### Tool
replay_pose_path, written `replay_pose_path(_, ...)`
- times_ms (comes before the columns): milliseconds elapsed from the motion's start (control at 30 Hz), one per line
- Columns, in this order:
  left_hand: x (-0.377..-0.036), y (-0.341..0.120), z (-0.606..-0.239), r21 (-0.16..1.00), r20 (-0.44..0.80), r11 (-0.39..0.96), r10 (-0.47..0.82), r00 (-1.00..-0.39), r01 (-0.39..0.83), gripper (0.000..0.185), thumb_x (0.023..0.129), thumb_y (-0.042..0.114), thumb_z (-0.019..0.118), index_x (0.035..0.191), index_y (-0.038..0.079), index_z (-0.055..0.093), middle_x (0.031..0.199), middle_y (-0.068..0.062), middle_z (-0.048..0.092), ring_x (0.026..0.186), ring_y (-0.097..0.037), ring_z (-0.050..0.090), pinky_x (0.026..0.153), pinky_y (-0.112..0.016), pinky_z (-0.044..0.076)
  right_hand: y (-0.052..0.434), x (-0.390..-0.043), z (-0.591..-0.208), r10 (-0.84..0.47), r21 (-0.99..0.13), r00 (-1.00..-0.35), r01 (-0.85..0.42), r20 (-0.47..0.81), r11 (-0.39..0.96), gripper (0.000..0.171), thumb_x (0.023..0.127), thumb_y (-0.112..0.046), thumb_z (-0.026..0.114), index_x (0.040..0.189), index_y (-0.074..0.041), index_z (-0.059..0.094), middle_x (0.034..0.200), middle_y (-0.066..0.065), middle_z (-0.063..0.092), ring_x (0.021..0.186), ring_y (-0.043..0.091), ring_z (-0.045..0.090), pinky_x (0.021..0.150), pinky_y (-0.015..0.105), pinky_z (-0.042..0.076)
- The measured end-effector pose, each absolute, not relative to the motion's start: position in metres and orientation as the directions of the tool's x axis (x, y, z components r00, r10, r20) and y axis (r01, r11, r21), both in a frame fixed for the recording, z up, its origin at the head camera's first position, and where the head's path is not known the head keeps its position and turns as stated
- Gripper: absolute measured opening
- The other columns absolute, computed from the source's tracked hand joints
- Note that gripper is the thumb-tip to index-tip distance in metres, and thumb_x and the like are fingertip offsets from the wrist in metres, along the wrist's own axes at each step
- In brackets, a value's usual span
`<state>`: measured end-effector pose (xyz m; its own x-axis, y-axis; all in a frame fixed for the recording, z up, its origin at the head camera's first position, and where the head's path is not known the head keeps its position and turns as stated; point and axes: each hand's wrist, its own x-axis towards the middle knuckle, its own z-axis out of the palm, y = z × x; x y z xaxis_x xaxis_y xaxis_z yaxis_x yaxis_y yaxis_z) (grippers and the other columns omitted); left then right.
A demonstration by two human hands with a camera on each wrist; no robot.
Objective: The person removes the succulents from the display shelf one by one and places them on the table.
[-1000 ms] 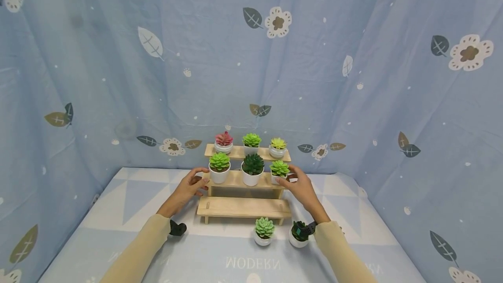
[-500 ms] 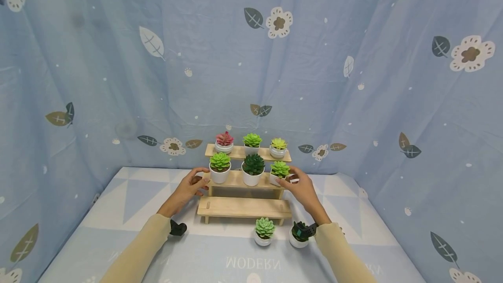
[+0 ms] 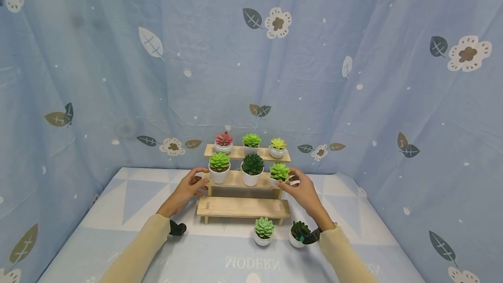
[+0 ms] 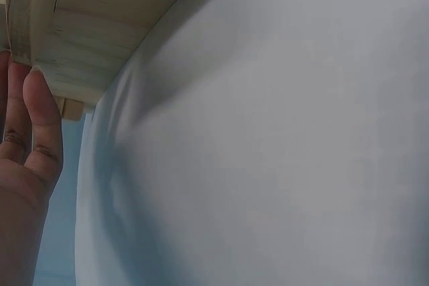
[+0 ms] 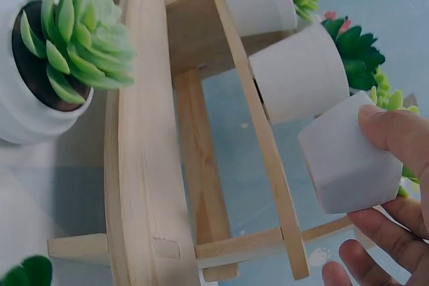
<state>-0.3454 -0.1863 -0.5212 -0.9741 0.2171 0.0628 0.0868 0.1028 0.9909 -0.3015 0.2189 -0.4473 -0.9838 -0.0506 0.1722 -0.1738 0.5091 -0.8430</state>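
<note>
While "MODERN" shows mirrored, right hand holds a white pot.

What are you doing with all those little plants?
A person is working at a wooden step shelf filled with small potted plants. The right hand pinches the white pot at the right end of the middle step. The left hand touches the shelf's left end. Two more potted plants stand on the table in front, and the bottom step is bare.

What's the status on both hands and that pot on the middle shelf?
Right hand grips small white pot, middle shelf's right end. Left hand braces wooden stand. Nothing blocking.
</note>
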Motion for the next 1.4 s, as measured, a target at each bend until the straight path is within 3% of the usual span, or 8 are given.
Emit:
replay_pose_path(500, -0.349, -0.186, -0.521, 0.989, 0.068, 0.112, 0.227, -0.971, 0.095, 0.05, 0.101, 0.043, 0.067, 0.144, 0.025, 0.049, 0.116, -0.016, 0.061, 0.107, -0.04, 0.063, 0.08, -0.043, 0.053, 0.211, -0.285, -0.443, -0.074, -0.834, -0.979, -0.203, 0.192, 0.514, 0.077, 0.083, -0.05, 0.085, 0.146, -0.019, 0.054, 0.118, 0.006, 0.062, 0.097, 0.022, 0.061, 0.081, 0.038, 0.053)
replay_pose_path(800, -0.348, -0.186, -0.522, 0.989, 0.078, 0.106, 0.226, -0.971, 0.104, 0.05, 0.101, 0.042, 0.067, 0.144, 0.023, 0.049, 0.117, -0.015, 0.06, 0.107, -0.041, 0.063, 0.078, -0.041, 0.053, 0.201, -0.272, -0.441, -0.11, -0.819, -0.975, -0.22, 0.191, 0.53, 0.075, 0.083, -0.048, 0.086, 0.146, -0.022, 0.055, 0.119, 0.002, 0.062, 0.102, 0.023, 0.061, 0.086, 0.04, 0.052)
replay_pose_path(1167, -0.346, -0.187, -0.522, 0.988, 0.071, 0.118, 0.221, -0.973, 0.099, 0.051, 0.102, 0.042, 0.066, 0.145, 0.023, 0.048, 0.119, -0.017, 0.06, 0.108, -0.041, 0.063, 0.079, -0.042, 0.053, 0.185, -0.259, -0.446, -0.185, -0.841, -0.966, -0.25, 0.182, 0.48, 0.069, 0.083, -0.045, 0.087, 0.142, -0.024, 0.058, 0.112, 0.001, 0.061, 0.097, 0.025, 0.061, 0.082, 0.039, 0.052)
replay_pose_path(1400, -0.345, -0.187, -0.522, 0.988, 0.074, 0.118, 0.218, -0.973, 0.102, 0.05, 0.102, 0.042, 0.066, 0.144, 0.023, 0.048, 0.118, -0.017, 0.061, 0.106, -0.038, 0.064, 0.079, -0.043, 0.053, 0.172, -0.252, -0.449, -0.262, -0.84, -0.944, -0.303, 0.2, 0.45, 0.062, 0.086, -0.044, 0.084, 0.141, -0.027, 0.059, 0.119, -0.003, 0.063, 0.109, 0.019, 0.062, 0.089, 0.038, 0.052)
